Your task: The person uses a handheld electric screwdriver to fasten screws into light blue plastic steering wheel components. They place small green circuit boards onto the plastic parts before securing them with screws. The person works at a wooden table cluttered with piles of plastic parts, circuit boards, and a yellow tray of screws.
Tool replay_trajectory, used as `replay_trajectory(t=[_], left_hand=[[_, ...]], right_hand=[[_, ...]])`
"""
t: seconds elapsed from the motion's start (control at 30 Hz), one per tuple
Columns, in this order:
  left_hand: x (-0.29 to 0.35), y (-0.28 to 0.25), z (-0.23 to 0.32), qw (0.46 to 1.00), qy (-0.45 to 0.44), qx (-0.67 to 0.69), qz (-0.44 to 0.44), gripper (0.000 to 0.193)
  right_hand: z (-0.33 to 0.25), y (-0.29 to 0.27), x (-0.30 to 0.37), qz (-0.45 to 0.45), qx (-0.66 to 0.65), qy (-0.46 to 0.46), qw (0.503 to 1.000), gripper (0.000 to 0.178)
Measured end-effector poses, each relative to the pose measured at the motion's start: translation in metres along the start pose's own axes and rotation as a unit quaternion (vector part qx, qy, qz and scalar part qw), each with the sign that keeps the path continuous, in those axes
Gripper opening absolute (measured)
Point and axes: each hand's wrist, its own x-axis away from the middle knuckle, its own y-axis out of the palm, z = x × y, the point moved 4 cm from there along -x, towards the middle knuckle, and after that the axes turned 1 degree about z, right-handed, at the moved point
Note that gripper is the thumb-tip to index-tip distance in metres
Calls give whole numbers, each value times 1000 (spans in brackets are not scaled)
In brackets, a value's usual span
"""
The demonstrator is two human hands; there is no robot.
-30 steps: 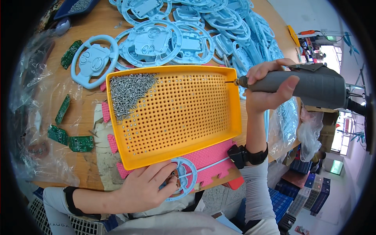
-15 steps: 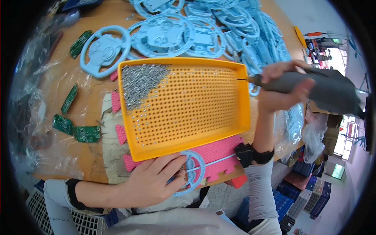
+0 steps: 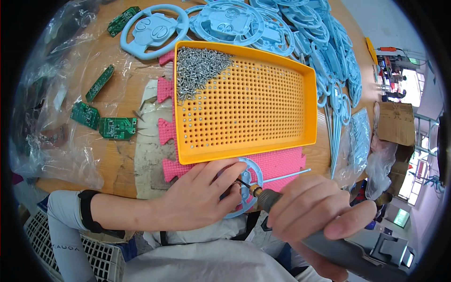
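My left hand (image 3: 202, 192) is closed around a small light-blue plastic wheel (image 3: 257, 175) with a thin blue rod (image 3: 287, 176) stretching to the right of it. The wheel rests at the near edge of a pink foam mat (image 3: 286, 160), its left side hidden by my fingers. In my right hand (image 3: 312, 207) is a dark grey electric screwdriver (image 3: 269, 200). Its thin bit points left into the middle of the wheel, close to my left fingertips. Whether a screw sits at the tip I cannot tell. Just beyond both hands stands a yellow perforated tray (image 3: 263, 148).
Silver screws (image 3: 199, 68) are heaped in the tray's far left corner. Larger light-blue steering wheels (image 3: 228, 23) pile up behind it. Several green circuit boards (image 3: 117, 128) and clear plastic bags (image 3: 66, 155) lie left. Blue rod parts (image 3: 334, 136) and a cardboard box (image 3: 397, 123) are right.
My right hand has brought the screwdriver from the tray's right end down and toward me, to the small wheel. My left hand keeps hold of the wheel. The whole view has shifted.
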Motion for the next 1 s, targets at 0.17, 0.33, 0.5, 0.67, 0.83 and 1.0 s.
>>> replay_trajectory(t=[0.17, 0.33, 0.5, 0.67, 0.83, 1.0], left_hand=[[0, -1, 0, 1000, 3, 12, -1, 19], [2, -2, 0, 1000, 1, 6, 5, 17], [4, 2, -1, 1000, -3, 4, 17, 16], [3, 2, -1, 999, -11, 24, 26, 16], [4, -1, -2, 999, -11, 29, 13, 16], [2, -2, 1, 1000, -4, 16, 7, 16]], right_hand=[[10, 9, 0, 21, 79, -31, 996, 45], [16, 10, -4, 5, 65, -31, 997, 53], [17, 17, -4, 43, 64, 3, 997, 43], [20, 23, 0, 90, 27, 16, 995, 20], [27, 16, -4, -24, 43, -1, 999, 58], [22, 4, -16, -69, 20, 10, 997, 59]])
